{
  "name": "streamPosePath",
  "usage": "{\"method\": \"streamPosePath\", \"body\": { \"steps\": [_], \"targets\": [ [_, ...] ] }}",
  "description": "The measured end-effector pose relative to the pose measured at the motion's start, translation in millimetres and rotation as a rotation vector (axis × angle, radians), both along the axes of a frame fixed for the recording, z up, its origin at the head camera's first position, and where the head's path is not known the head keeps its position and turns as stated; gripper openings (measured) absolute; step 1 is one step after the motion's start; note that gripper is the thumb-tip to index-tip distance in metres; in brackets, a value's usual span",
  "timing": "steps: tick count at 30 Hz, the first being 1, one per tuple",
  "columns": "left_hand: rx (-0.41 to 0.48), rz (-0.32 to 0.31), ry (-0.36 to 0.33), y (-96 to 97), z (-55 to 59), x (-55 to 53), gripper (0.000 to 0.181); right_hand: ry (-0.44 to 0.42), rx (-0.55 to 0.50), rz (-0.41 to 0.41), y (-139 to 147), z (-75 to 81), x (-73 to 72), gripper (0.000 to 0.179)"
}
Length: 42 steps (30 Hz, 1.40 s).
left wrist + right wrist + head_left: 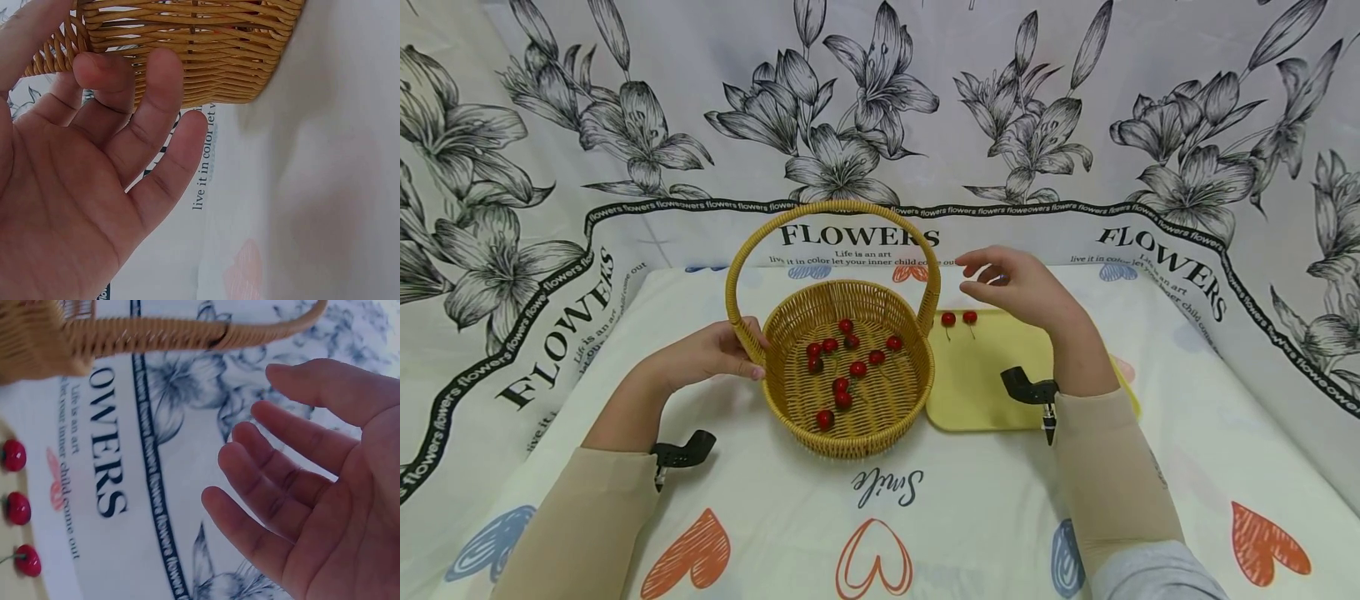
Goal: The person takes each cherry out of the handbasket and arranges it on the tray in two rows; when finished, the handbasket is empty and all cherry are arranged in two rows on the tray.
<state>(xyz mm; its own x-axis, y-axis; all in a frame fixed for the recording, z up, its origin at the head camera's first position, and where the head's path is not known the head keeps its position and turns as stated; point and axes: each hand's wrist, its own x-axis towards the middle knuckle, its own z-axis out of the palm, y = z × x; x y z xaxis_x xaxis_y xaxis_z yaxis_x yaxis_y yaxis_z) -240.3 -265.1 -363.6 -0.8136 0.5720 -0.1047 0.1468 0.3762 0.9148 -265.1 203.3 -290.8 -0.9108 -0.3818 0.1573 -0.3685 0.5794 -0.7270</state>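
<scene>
A round wicker basket (850,433) with a tall arched handle (835,206) stands on the cloth, holding several red cherries (858,369). At the foot of the handle, my left hand (718,354) grips the basket from its left side, thumb in front; in the left wrist view its other fingers (165,81) lie along the woven wall. My right hand (1015,283) hovers above the back of a yellow tray (992,375), fingers loosely bent with nothing in them. Red cherries (970,317) with stems lie along the tray's far edge; three cherries (19,508) show in the right wrist view.
Directly right of the basket lies the tray, partly overlapped by it in the head view. A white cloth (775,525) printed with hearts covers the table. Behind it hangs a flower-printed curtain (940,108).
</scene>
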Motion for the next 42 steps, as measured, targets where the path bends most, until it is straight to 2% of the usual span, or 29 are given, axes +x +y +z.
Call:
{"method": "streamPosePath", "body": {
  "steps": [7,12,15,22,26,33,38,42],
  "targets": [
    [-0.001,0.002,-0.001,-0.2,-1.0,-1.3,0.034,0.091,-0.028,0.130,-10.7,13.5,19.2,0.033],
    [-0.004,0.007,0.000,-0.2,-1.1,-0.9,0.035,0.055,-0.002,0.253,-22.6,16.6,31.4,0.028],
    [-0.011,0.010,-0.001,0.5,-0.3,-0.7,0.034,0.008,0.021,0.308,-34.5,13.7,36.3,0.025],
    [-0.030,0.013,0.010,0.0,-0.9,-0.8,0.034,-0.010,0.172,0.374,-67.5,-7.2,34.5,0.024],
    [-0.038,0.016,0.014,0.0,-1.3,-0.3,0.034,-0.006,0.251,0.364,-83.8,-23.9,30.2,0.027],
    [-0.029,0.009,0.011,0.8,-0.7,-0.8,0.034,0.098,0.415,0.312,-108.4,-52.0,22.6,0.029],
    [-0.032,0.010,0.009,1.1,0.3,0.0,0.033,0.208,0.549,0.238,-124.4,-65.6,21.3,0.029],
    [-0.030,0.006,0.009,0.9,-0.3,-0.2,0.034,0.242,0.672,0.163,-134.2,-71.3,23.3,0.021]
  ]
}}
